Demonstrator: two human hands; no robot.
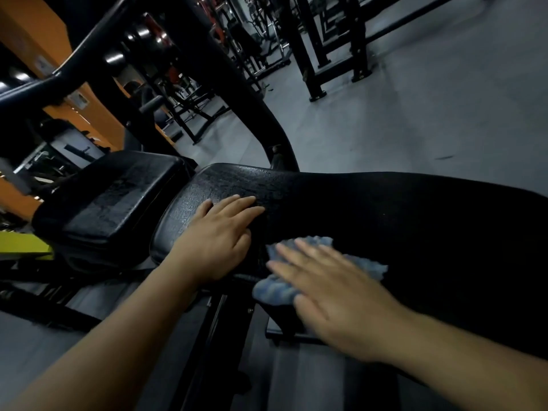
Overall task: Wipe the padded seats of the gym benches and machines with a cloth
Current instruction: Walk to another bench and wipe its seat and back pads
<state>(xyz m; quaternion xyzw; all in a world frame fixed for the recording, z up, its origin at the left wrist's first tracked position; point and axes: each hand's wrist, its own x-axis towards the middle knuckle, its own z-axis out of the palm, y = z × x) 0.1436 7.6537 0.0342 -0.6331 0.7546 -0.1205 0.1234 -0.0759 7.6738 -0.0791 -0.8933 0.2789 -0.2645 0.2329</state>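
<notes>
The cloth [366, 266] lies at the near edge of the long padded seat [415, 221], partly over it, under the right hand [335, 295] — grip apart, flat, only pressing. The left hand [219, 235] rests flat beside it, also apart. A fast stroke may push the unheld cloth off the edge. The seat's long axis runs left to right — its rounded end points at the smaller pad [118, 197].
</notes>
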